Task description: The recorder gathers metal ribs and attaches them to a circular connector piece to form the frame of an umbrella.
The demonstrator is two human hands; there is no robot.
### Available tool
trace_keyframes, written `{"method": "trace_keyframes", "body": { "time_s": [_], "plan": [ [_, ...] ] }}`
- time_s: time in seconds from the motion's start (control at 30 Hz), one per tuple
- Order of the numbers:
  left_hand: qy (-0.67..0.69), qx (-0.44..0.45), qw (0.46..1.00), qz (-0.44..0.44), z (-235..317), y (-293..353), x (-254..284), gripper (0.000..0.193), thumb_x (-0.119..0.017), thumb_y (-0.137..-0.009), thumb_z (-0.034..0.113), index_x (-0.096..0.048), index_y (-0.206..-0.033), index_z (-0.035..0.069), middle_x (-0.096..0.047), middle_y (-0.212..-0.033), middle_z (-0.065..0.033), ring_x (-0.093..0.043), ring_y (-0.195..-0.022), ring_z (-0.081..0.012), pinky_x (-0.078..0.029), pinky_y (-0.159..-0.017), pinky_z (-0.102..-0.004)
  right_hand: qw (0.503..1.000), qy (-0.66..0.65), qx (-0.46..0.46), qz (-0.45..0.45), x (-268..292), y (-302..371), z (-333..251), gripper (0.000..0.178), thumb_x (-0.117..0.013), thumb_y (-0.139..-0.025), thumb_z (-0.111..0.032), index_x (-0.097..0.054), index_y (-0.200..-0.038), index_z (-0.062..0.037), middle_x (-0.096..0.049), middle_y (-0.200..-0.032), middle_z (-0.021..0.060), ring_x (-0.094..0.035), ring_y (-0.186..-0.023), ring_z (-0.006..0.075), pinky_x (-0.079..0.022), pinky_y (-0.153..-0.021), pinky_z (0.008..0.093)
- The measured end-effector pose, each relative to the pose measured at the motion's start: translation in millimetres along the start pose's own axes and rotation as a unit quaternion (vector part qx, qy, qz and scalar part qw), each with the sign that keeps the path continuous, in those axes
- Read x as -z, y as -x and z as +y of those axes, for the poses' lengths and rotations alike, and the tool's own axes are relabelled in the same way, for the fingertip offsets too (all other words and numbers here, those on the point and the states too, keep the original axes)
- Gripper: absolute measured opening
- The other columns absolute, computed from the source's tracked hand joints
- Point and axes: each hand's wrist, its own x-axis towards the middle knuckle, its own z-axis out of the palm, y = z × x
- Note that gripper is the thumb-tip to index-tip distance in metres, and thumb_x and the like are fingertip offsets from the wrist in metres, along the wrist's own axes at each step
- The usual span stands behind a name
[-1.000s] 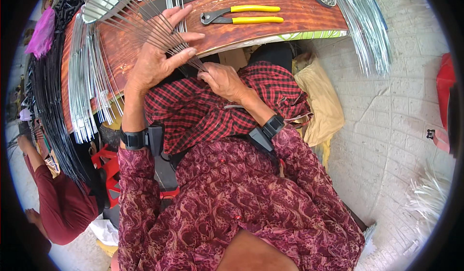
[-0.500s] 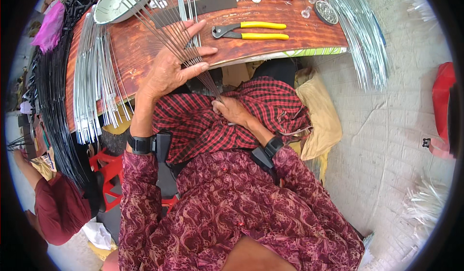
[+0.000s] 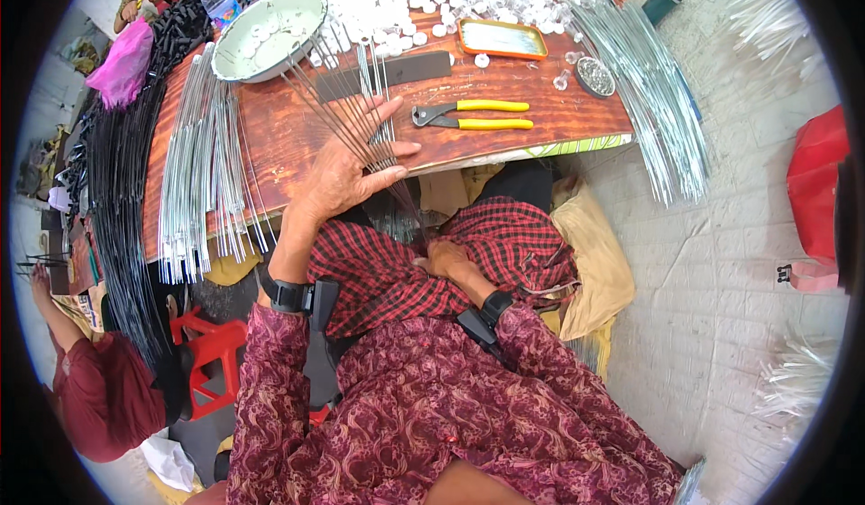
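Observation:
Low over my lap, my right hand (image 3: 446,258) is closed round the lower ends of a bundle of thin dark metal rods (image 3: 326,100). From there they fan out up and to the left, over the table. My left hand (image 3: 341,170) is held at the table's front edge, fingers and thumb spread, with the rods lying across its palm and fingers. Behind that hand, a few silvery rods (image 3: 377,74) lie on the wooden table (image 3: 270,136). Pincers with yellow handles (image 3: 473,114) rest just right of my left fingertips.
A pale enamel basin (image 3: 270,36), a flat dark bar (image 3: 419,66), white plastic pieces (image 3: 387,5), an orange-rimmed tray (image 3: 502,38) and a small dish (image 3: 595,77) occupy the table. Silver rod bundles (image 3: 194,163) overhang it on both sides. Another person's sleeve (image 3: 108,388) shows left, near a red stool (image 3: 216,356).
The view has tipped, so the table sits lower and more of its far side shows. My right hand still grips the rods; my left hand stays spread under them.

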Motion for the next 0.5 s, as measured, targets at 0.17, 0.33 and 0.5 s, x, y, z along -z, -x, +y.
{"method": "trace_keyframes", "body": {
  "time_s": [0.17,0.33,0.5],
  "plan": [
    [-0.049,-0.008,0.999,0.013,3,6,2,0.038,-0.078,-0.081,0.024,-0.075,-0.119,0.018,-0.040,-0.158,-0.0070,-0.035,-0.145,-0.0345,-0.030,-0.120,-0.0468,0.998,0.020,0.064,-0.008,-9,3,-1,0.059,-0.050,-0.100,-0.050,-0.066,-0.118,0.0030,-0.064,-0.125,0.0263,-0.060,-0.118,0.0426,-0.048,-0.099,0.0491],
    [-0.062,0.004,0.998,0.018,1,9,-4,0.051,-0.078,-0.081,0.027,-0.067,-0.131,0.027,-0.034,-0.162,-0.0078,-0.033,-0.146,-0.0373,-0.028,-0.121,-0.0498,0.982,0.060,0.179,-0.007,-15,17,6,0.047,-0.039,-0.106,-0.036,-0.064,-0.115,0.0025,-0.062,-0.124,0.0263,-0.059,-0.114,0.0417,-0.047,-0.099,0.0500],
    [-0.061,0.011,0.998,0.015,-1,8,-5,0.055,-0.078,-0.081,0.029,-0.064,-0.134,0.032,-0.031,-0.163,-0.0074,-0.031,-0.146,-0.0406,-0.026,-0.121,-0.0527,0.971,0.133,0.187,0.066,-17,21,3,0.051,-0.038,-0.106,-0.039,-0.062,-0.122,0.0024,-0.064,-0.121,0.0257,-0.062,-0.113,0.0388,-0.049,-0.097,0.0481]
  ]
}}
